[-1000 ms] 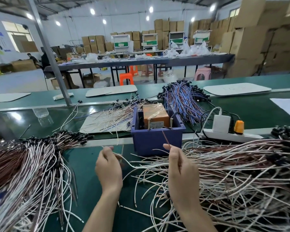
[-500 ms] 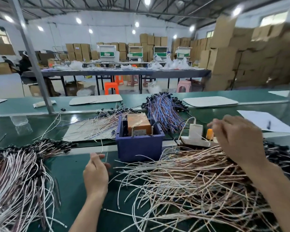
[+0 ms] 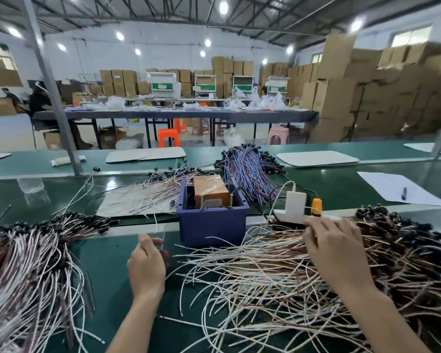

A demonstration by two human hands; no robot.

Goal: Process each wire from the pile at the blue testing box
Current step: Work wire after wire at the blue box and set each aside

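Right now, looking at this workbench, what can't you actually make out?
Head view only:
- Left hand: seen from behind, its own back hides the fingertips, so whether it holds a wire is unclear.
- Right hand: fingertips sink into the wire pile; whether it is pinching one is unclear.
- Label inside the blue box: too small to read.
- Bundle at left: cut off by the picture's edge.

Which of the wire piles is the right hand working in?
The tangled pile at front right, beside the blue testing box; the right hand lies on it. The left pile and the blue-wired bundle go untouched.
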